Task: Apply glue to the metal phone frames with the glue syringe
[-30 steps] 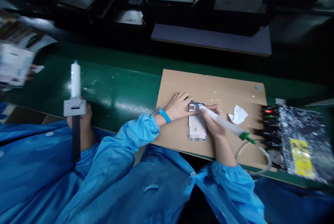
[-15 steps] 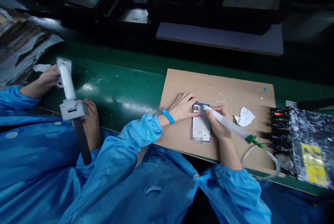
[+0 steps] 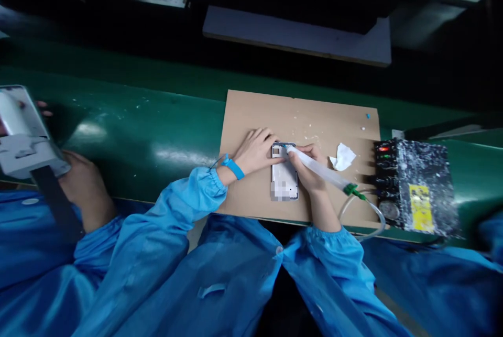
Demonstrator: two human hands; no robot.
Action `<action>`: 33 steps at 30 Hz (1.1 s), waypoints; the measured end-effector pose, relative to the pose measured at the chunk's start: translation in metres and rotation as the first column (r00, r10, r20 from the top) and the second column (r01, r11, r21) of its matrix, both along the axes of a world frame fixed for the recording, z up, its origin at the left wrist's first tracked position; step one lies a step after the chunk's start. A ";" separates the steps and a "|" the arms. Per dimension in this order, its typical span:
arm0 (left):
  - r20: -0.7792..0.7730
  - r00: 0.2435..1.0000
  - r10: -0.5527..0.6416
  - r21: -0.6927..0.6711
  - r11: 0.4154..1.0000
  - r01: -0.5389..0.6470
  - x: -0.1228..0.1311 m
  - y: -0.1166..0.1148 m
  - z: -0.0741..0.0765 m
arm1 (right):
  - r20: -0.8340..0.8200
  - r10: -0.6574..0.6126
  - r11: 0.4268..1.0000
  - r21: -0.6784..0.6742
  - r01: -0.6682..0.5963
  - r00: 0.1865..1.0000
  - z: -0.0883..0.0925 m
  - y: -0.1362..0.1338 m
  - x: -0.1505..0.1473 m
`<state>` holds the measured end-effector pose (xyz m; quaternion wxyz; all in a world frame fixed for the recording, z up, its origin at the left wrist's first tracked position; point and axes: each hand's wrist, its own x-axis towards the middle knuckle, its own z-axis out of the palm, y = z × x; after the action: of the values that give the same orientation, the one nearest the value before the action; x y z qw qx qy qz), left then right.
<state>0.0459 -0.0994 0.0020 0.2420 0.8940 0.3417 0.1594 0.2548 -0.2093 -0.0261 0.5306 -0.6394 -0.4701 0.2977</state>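
Note:
A white phone frame (image 3: 284,177) lies on a brown cardboard sheet (image 3: 298,117) on the green belt. My left hand (image 3: 255,151), with a blue wrist strap, rests on the cardboard with its fingers pressed on the frame's upper left corner. My right hand (image 3: 308,169) grips a clear syringe dispenser (image 3: 320,170) like a pen, its tip touching the frame's top edge. A green fitting and a clear hose (image 3: 363,208) trail from the syringe's back end.
A crumpled white tissue (image 3: 342,156) lies on the cardboard right of my hands. A speckled controller box (image 3: 416,185) with lit lamps stands at the right. At the left, a co-worker's hand (image 3: 84,185) holds a large dispenser gun (image 3: 23,140). Dark racks lie beyond the green belt (image 3: 129,127).
The view has shifted, so everything sits further left and higher. My hands stay on the frame with the syringe tip at its top. The co-worker's dispenser gun has swung toward the left edge.

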 end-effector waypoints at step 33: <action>-0.003 1.000 0.007 0.005 1.000 -0.007 -0.001 -0.002 0.001 | 0.043 0.008 1.000 0.029 -0.010 0.999 0.011 0.003 -0.008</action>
<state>0.0451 -0.1012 0.0034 0.2388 0.8937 0.3447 0.1595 0.2473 -0.2068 -0.0147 0.5284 -0.6356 -0.4887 0.2792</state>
